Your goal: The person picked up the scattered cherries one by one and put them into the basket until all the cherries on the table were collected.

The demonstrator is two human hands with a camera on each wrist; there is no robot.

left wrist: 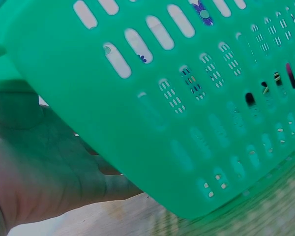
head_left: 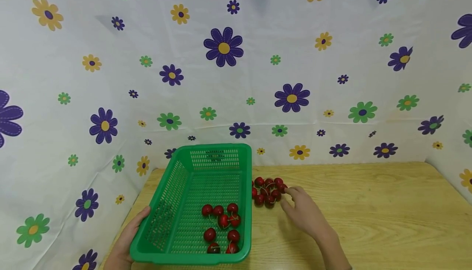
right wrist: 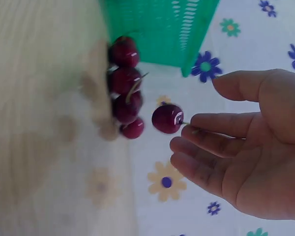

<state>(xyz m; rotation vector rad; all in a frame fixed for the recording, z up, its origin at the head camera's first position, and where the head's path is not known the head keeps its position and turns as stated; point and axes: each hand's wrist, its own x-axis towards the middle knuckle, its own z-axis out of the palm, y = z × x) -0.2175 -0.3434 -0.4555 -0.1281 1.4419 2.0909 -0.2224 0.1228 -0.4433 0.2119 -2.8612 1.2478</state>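
Green, rectangular, perforated plastic basket (head_left: 188,258) sits nearest; my left hand (head_left: 126,237) grips its left side, probably to steady it. Round dark-red cherries (head_left: 223,221) lie inside, toward the near right; another cluster (head_left: 259,200) sits beside it on the pale wooden table (head_left: 368,208), likely for easy reach. My right hand (head_left: 305,213) is spread, nearly straight fingertips at one stemmed cherry (right wrist: 167,119).

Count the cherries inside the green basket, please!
9 cherries: three in the back row, two just in front, then two more, two by the near rim, which may hide others.
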